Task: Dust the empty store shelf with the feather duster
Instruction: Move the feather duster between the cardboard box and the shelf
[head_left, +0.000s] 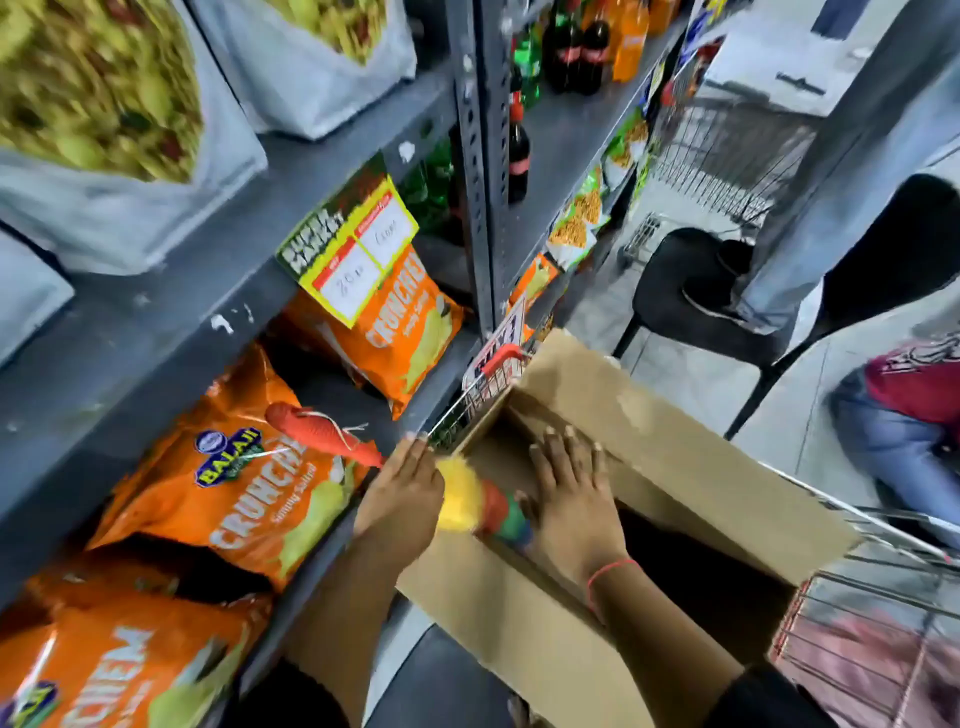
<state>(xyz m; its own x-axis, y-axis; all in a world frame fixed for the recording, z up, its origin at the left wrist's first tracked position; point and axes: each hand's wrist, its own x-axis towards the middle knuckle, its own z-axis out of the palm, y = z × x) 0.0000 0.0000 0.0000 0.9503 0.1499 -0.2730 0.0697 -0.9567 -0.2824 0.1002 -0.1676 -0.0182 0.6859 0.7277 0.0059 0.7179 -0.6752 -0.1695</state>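
Note:
The feather duster has a red handle (322, 434) that sticks out to the left over the orange crisp bags (249, 488). Its yellow, red and green feathers (480, 506) lie between my hands, at the rim of the cardboard box (675, 415). My left hand (402, 496) is closed over the duster's middle, at the front edge of the grey metal shelf (156, 322). My right hand (574, 496) lies flat on the box with its fingers spread and its thumb by the feather end. The shelf at hand level holds several crisp bags.
The open cardboard box sits in a wire shopping cart (883, 597) to the right of the shelf. Soda bottles (576, 52) stand on an upper shelf. A black chair (696, 306) and a person sitting on the floor (904, 405) occupy the aisle at right.

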